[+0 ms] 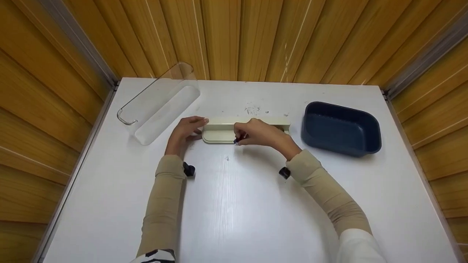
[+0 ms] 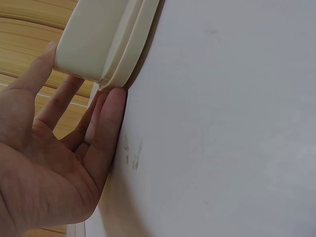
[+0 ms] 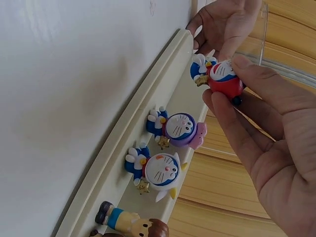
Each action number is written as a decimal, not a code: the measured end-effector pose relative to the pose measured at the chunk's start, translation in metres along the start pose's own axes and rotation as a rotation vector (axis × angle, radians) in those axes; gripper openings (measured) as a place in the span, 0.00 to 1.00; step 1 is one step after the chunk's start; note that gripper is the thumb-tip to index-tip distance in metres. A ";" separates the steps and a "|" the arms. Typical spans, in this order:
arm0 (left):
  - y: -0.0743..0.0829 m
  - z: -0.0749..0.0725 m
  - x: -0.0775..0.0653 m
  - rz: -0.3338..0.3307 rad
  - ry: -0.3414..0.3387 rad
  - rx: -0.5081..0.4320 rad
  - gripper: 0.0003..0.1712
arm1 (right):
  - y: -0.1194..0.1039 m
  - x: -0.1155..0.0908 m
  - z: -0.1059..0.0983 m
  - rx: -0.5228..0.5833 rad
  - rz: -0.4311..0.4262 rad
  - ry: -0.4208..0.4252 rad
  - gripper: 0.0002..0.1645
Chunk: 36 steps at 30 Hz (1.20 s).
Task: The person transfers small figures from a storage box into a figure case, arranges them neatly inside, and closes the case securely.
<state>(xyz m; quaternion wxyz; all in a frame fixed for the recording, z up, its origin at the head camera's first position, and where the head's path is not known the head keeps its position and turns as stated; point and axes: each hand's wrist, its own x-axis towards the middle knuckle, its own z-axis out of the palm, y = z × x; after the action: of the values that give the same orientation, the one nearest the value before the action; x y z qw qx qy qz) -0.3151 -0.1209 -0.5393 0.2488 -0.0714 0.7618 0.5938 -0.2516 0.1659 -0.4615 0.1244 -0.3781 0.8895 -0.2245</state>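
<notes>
A long cream stepped display stand [image 1: 218,136] lies across the middle of the white table. My left hand [image 1: 186,128] touches its left end, the thumb and fingertips resting against the end wall and lower edge in the left wrist view. Between thumb and fingers, my right hand [image 1: 262,133] pinches a small blue-and-white cat figurine in red [image 3: 228,85], held over the stand. In the right wrist view, a purple-hooded cat figurine [image 3: 178,127] and a white-hooded cat figurine [image 3: 160,170] stand on it, with a brown-haired figurine [image 3: 131,223] beside them.
A clear narrow bin [image 1: 161,106] sits at the back left of the table. On the right is a dark blue basin [image 1: 338,146]. Wood-patterned panels [image 1: 252,40] rise behind the table and along both sides.
</notes>
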 end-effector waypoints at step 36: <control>0.001 0.001 0.002 -0.006 -0.004 -0.011 0.30 | -0.005 0.033 0.000 0.028 0.042 0.160 0.08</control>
<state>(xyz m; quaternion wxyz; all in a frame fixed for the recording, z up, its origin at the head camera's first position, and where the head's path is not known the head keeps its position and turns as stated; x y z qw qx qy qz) -0.3173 -0.1192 -0.5394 0.2515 -0.0737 0.7579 0.5974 -0.2717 0.1388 -0.4605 0.0627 -0.3384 0.9011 -0.2638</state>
